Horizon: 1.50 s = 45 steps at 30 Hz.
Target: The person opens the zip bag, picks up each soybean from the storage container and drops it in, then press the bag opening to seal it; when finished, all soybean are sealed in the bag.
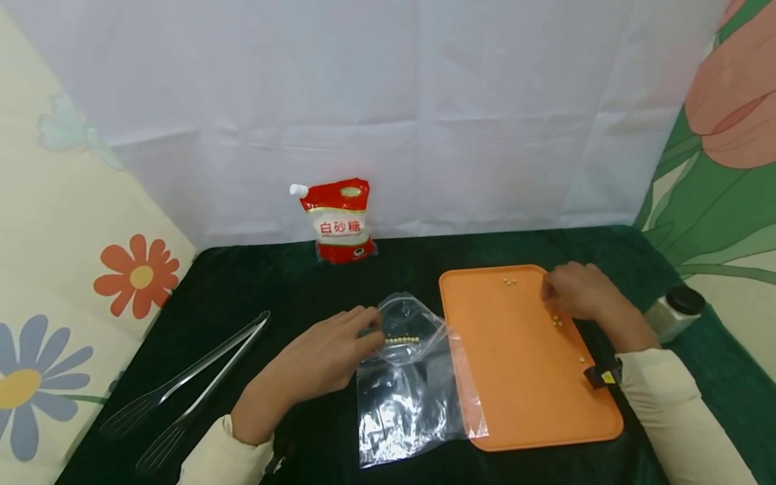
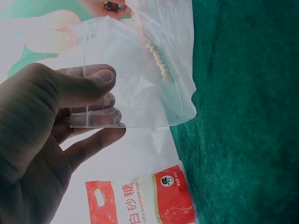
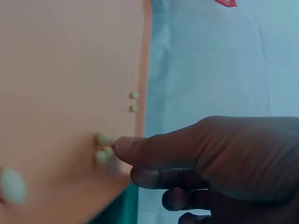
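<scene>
In the left wrist view, my left hand (image 2: 60, 102) pinches the edge of a clear zip bag (image 2: 135, 100) near its mouth, thumb in front and fingers behind. Small round pale beans (image 1: 403, 340) lie in a row inside the bag. My right hand (image 1: 578, 291) reaches over the far right edge of an orange tray (image 1: 503, 377). Its thumb tip is right at a small cluster of loose beans (image 3: 103, 139) on the tray; I cannot tell if one is pinched. Two more beans (image 3: 134, 101) sit near the tray's rim.
A red and white sugar pouch (image 1: 341, 225) with a white cap stands at the back. Metal tongs (image 1: 200, 391) with slotted ends lie at left. Right of the tray is a jar (image 1: 674, 313) with a black lid. The bag's lower part overlaps the tray's left edge.
</scene>
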Each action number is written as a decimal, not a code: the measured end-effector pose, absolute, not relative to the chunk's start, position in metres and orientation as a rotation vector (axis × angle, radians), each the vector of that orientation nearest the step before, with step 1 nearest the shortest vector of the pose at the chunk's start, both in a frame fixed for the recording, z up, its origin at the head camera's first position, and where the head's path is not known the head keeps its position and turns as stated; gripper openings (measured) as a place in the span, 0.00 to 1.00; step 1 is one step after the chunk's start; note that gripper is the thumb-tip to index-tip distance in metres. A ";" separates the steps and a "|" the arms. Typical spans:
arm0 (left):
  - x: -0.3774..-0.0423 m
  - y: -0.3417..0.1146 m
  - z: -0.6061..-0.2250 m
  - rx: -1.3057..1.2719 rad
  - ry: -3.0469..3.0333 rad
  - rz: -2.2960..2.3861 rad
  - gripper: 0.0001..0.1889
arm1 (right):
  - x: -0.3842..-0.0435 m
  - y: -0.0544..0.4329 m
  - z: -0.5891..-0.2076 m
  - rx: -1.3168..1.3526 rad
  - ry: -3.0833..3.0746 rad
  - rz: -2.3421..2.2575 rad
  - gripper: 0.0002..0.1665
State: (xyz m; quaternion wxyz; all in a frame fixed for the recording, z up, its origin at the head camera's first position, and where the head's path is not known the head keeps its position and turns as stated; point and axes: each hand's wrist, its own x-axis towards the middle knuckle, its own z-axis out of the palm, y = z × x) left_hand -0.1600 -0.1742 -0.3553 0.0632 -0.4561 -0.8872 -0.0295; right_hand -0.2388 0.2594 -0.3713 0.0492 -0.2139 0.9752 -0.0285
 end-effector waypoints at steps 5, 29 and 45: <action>-0.160 -0.174 -0.354 -1.376 -2.685 -0.091 0.17 | -0.241 0.260 -0.376 -0.696 2.986 -0.125 0.05; -0.160 -0.174 -0.353 -1.386 -2.682 -0.077 0.17 | -0.196 0.138 -0.377 -1.064 2.317 -1.623 0.07; -0.161 -0.171 -0.355 -1.391 -2.705 -0.072 0.17 | -0.196 0.142 -0.370 -0.831 2.317 -1.749 0.12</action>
